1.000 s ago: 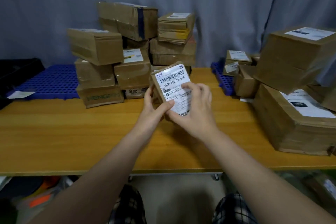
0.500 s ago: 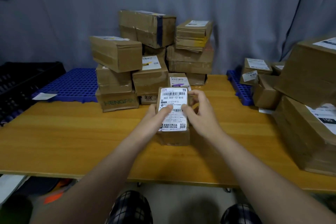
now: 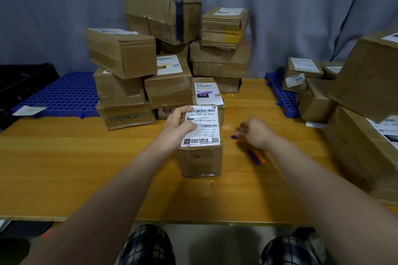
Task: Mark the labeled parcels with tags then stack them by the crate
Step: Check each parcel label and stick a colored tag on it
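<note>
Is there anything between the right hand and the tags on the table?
Nothing visible. The right hand is right above the tags, which lie on the table beside the parcel. The left hand grips that parcel, off to the side. Blur hides whether the right hand touches a tag.

Parcel [image 3: 201,161] in front of me: brown cardboard, white label [image 3: 202,127] with black barcodes and print. Tags [image 3: 256,156]: purple and orange. Desk [image 3: 86,168]: honey-yellow wood grain. Pallet [image 3: 64,94]: blue, dotted with holes. Crate [image 3: 21,79]: black. Curtain [image 3: 64,6]: plain grey-blue. My trousers [image 3: 148,245]: black-and-white check.
</note>
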{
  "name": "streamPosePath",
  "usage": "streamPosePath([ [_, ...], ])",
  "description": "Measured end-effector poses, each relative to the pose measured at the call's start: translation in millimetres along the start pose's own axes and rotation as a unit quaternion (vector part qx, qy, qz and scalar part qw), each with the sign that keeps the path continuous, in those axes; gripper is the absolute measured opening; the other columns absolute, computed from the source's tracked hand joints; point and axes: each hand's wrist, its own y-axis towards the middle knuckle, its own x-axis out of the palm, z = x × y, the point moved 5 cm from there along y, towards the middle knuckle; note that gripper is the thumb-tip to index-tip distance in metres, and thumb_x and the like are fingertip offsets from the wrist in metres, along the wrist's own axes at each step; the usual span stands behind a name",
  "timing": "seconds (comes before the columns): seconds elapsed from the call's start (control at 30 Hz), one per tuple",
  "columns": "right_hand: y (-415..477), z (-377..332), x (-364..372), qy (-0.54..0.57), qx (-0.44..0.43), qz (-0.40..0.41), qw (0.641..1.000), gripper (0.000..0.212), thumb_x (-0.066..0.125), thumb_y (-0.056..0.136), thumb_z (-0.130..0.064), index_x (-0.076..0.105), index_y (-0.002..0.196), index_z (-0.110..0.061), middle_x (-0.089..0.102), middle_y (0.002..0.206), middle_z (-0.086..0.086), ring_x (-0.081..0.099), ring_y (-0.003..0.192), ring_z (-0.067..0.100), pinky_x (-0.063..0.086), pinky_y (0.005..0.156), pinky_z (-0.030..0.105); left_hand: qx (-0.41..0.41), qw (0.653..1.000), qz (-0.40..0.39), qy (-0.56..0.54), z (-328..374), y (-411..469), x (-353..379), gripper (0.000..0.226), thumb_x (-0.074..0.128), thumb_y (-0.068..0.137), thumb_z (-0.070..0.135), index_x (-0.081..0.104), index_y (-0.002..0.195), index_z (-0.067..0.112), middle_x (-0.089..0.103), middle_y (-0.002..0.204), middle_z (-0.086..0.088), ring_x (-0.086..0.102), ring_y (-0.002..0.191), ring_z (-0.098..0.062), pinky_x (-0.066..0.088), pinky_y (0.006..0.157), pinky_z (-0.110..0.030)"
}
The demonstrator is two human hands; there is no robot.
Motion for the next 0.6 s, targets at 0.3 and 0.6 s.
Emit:
streamPosePath([
  [0.3,3,-10,2,-0.091,0.022,-0.057,0.994,0.048,0.066,0.084,-0.048,0.059,0.121,-0.019,0.053,0.129,0.009,0.041,0.126,0.027,0.038,0.1,0.03,-0.031,0.998,-0.007,-0.053,-4,3,10,0.039,0.061,0.079,0.028,0.046,0.102,0.055,0.045,0.136,-0.001,0.06,0.11,-0.02,0.053,0.068,-0.024],
  [0.6,-35,-53,-56,0.322,-0.121,0.217,0.914,0.01,0.066,0.089,-0.021,0.057,0.095,-0.02,0.058,0.076,-0.004,0.053,0.039,0.003,0.043,0.037,0.02,0.044,0.981,0.071,0.175,7,-1,4,0.047,0.058,0.089,0.034,0.042,0.134,0.034,0.028,0.144,0.008,0.022,0.134,-0.016,0.023,0.108,-0.032],
])
